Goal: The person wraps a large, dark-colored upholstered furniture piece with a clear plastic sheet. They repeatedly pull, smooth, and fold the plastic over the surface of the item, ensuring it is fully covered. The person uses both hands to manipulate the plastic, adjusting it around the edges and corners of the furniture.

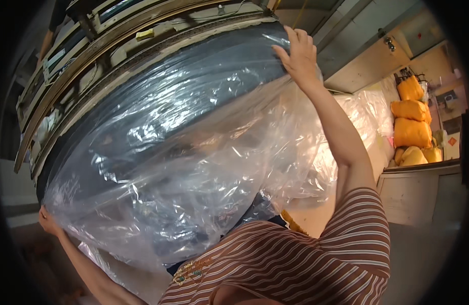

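Observation:
A wide, clear plastic sheet (209, 173) is spread in front of me, wrinkled and shiny. Its far part lies over a long dark roll or padded surface (193, 56); which of these it is, I cannot tell. At the left end, my left hand (50, 221) is closed on the sheet's edge, its fingertips partly hidden. My right hand (300, 57) lies at the far right end of the dark surface, on the sheet's corner, fingers stretched out and thumb apart. Between my hands the sheet sags toward my body.
Beyond the dark surface runs a machine frame with long rails (87, 66), and a small yellow block (145, 34) sits on it. More crumpled clear plastic (366, 117) lies to the right. Stacked orange bundles (412, 133) stand at the far right, near a pale cabinet (417, 195).

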The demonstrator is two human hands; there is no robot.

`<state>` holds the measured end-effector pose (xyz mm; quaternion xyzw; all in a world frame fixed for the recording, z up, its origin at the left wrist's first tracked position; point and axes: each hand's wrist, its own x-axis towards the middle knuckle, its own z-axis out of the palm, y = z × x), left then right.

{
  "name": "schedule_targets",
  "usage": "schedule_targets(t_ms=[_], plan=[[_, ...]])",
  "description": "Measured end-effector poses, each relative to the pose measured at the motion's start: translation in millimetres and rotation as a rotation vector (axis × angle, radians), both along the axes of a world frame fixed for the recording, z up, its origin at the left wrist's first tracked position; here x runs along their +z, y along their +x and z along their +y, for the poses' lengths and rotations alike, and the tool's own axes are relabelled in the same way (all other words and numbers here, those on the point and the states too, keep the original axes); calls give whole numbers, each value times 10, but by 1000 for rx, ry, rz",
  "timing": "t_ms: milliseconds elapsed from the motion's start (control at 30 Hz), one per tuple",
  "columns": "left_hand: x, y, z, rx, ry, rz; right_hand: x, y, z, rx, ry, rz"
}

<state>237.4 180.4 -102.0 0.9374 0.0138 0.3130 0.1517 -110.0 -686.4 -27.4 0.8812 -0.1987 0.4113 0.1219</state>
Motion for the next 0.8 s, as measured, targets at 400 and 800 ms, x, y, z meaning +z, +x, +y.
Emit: schedule_targets(t_ms=[400,800], plan=[[19,-137,-113,-91,-140,-18,6,220,-435,175,708,-106],[358,-161,216,-25,-303,-8,-84,220,-631,399,781,307]])
